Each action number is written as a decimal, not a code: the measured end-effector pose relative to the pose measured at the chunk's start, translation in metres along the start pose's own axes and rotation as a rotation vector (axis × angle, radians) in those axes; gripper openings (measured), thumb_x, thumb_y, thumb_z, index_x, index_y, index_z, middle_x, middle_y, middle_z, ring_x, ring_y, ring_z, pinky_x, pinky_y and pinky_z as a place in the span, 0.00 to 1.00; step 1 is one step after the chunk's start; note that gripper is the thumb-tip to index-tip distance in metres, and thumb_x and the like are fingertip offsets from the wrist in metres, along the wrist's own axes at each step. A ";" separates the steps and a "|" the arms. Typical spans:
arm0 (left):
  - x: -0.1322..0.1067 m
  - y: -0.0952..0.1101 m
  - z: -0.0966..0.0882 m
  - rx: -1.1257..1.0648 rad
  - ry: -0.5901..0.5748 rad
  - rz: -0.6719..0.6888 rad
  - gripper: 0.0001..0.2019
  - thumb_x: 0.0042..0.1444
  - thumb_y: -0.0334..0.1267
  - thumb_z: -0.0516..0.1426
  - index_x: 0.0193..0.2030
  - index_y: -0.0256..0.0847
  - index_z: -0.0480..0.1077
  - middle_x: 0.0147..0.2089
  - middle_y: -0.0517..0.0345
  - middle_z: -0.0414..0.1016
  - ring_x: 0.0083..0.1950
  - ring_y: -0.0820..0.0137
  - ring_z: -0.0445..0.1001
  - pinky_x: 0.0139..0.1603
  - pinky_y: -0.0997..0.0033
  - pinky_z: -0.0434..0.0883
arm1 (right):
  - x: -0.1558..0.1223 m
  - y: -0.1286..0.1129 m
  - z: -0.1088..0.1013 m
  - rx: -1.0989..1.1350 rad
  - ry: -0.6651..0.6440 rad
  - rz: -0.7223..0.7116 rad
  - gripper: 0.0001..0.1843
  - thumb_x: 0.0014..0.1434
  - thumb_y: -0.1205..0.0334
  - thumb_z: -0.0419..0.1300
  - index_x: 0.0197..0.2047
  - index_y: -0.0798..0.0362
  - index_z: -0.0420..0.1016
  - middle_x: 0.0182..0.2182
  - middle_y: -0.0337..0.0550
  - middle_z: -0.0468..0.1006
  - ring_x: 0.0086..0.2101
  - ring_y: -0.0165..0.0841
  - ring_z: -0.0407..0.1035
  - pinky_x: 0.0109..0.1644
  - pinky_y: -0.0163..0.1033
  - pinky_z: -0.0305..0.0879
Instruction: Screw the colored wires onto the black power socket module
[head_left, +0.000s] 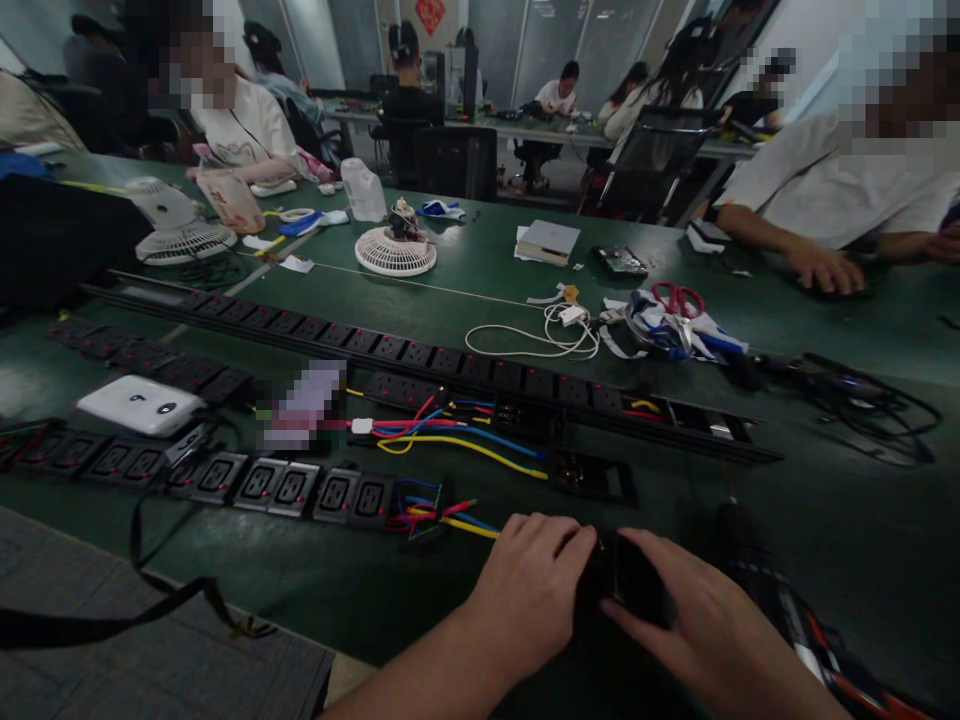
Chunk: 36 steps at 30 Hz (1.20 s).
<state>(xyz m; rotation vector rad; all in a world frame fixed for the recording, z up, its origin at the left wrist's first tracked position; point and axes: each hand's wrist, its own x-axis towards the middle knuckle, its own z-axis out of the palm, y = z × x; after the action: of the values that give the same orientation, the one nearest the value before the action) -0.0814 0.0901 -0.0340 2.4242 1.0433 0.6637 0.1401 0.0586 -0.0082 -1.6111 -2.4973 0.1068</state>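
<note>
Left hand [532, 580] and right hand [697, 610] grasp black module [641, 580] from opposite sides, near side of table [337, 585]. Yellow wire [471, 527] leads from socket strip [259, 482] toward left hand. Best practice: even grip, module level, wire slack, no tugging.

Dark chairs [457, 162] stand before glass partitions [585, 45], above grey flooring [52, 575].

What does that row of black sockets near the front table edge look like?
The socket row looks like black plastic: chunky blocks set end to end, with framed slots and small red spots. It lies slightly slanted on the green tabletop, sockets facing up. Red, blue and yellow wires spill from its right end; yellow and blue ones stretch toward the left grip. Its left end is dim.
</note>
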 end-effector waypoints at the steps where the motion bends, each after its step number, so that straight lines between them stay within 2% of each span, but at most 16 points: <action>1: 0.001 0.001 -0.001 0.015 -0.016 -0.001 0.21 0.64 0.31 0.53 0.63 0.40 0.62 0.56 0.52 0.72 0.51 0.61 0.71 0.52 0.60 0.68 | -0.003 0.003 0.001 -0.003 -0.010 0.002 0.31 0.59 0.53 0.66 0.60 0.50 0.58 0.49 0.39 0.71 0.46 0.34 0.71 0.47 0.44 0.75; 5: 0.003 0.004 -0.002 0.067 -0.053 -0.009 0.20 0.66 0.37 0.55 0.64 0.45 0.61 0.53 0.55 0.73 0.48 0.62 0.71 0.48 0.60 0.68 | -0.006 0.007 0.001 0.021 -0.044 0.015 0.29 0.58 0.53 0.66 0.59 0.55 0.65 0.52 0.44 0.71 0.48 0.38 0.70 0.49 0.48 0.75; 9: 0.004 0.004 0.002 0.137 -0.039 -0.003 0.19 0.68 0.43 0.55 0.64 0.45 0.62 0.49 0.56 0.72 0.46 0.63 0.70 0.45 0.60 0.67 | -0.005 0.003 -0.005 -0.018 -0.003 -0.064 0.28 0.56 0.55 0.65 0.57 0.55 0.66 0.49 0.43 0.73 0.45 0.39 0.72 0.45 0.49 0.77; 14: 0.004 0.005 0.002 0.181 -0.027 0.049 0.13 0.69 0.37 0.54 0.58 0.43 0.65 0.45 0.58 0.72 0.43 0.65 0.70 0.41 0.62 0.66 | -0.009 0.006 -0.008 -0.048 -0.009 -0.052 0.33 0.58 0.49 0.67 0.60 0.53 0.63 0.51 0.40 0.72 0.45 0.37 0.72 0.44 0.47 0.78; 17: 0.004 0.006 0.001 0.183 -0.027 0.044 0.09 0.69 0.35 0.54 0.55 0.44 0.66 0.43 0.59 0.71 0.40 0.66 0.70 0.39 0.62 0.65 | -0.012 0.006 -0.010 0.021 -0.085 0.033 0.30 0.61 0.45 0.64 0.58 0.55 0.67 0.48 0.42 0.74 0.43 0.39 0.73 0.43 0.48 0.78; 21: 0.003 0.006 0.001 0.172 -0.039 0.050 0.08 0.70 0.35 0.53 0.54 0.44 0.66 0.44 0.60 0.71 0.39 0.66 0.71 0.38 0.63 0.64 | -0.013 0.002 -0.014 0.163 -0.277 0.244 0.35 0.61 0.41 0.59 0.62 0.58 0.68 0.52 0.47 0.71 0.49 0.43 0.70 0.53 0.53 0.73; 23: 0.003 0.006 0.001 0.164 -0.047 0.056 0.08 0.70 0.35 0.52 0.54 0.44 0.65 0.44 0.60 0.72 0.39 0.66 0.71 0.38 0.63 0.64 | -0.014 0.000 -0.013 0.204 -0.300 0.283 0.35 0.61 0.42 0.58 0.62 0.59 0.68 0.53 0.49 0.70 0.50 0.44 0.69 0.56 0.53 0.70; 26: 0.003 0.005 0.002 0.146 -0.055 0.048 0.08 0.70 0.35 0.52 0.54 0.43 0.66 0.44 0.59 0.73 0.40 0.66 0.72 0.39 0.63 0.64 | -0.016 0.000 -0.008 0.210 -0.247 0.275 0.34 0.61 0.43 0.58 0.62 0.59 0.68 0.54 0.49 0.69 0.52 0.44 0.68 0.56 0.55 0.70; 32: 0.001 0.004 0.008 0.118 -0.021 0.043 0.08 0.71 0.33 0.50 0.53 0.41 0.67 0.46 0.58 0.75 0.42 0.66 0.73 0.40 0.61 0.64 | -0.019 -0.002 -0.004 0.185 -0.081 0.126 0.27 0.63 0.53 0.58 0.62 0.53 0.64 0.55 0.47 0.68 0.53 0.40 0.67 0.54 0.51 0.72; 36: 0.000 0.002 0.012 0.102 0.027 0.066 0.08 0.71 0.32 0.49 0.53 0.39 0.67 0.43 0.57 0.77 0.39 0.65 0.73 0.38 0.60 0.63 | -0.012 -0.008 -0.010 0.211 -0.110 0.244 0.29 0.61 0.52 0.60 0.61 0.56 0.67 0.53 0.53 0.69 0.54 0.44 0.65 0.58 0.48 0.69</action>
<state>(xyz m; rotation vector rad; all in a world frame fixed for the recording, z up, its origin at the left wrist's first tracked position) -0.0733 0.0863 -0.0427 2.5535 1.0346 0.6831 0.1391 0.0440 0.0015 -1.8531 -2.2603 0.4847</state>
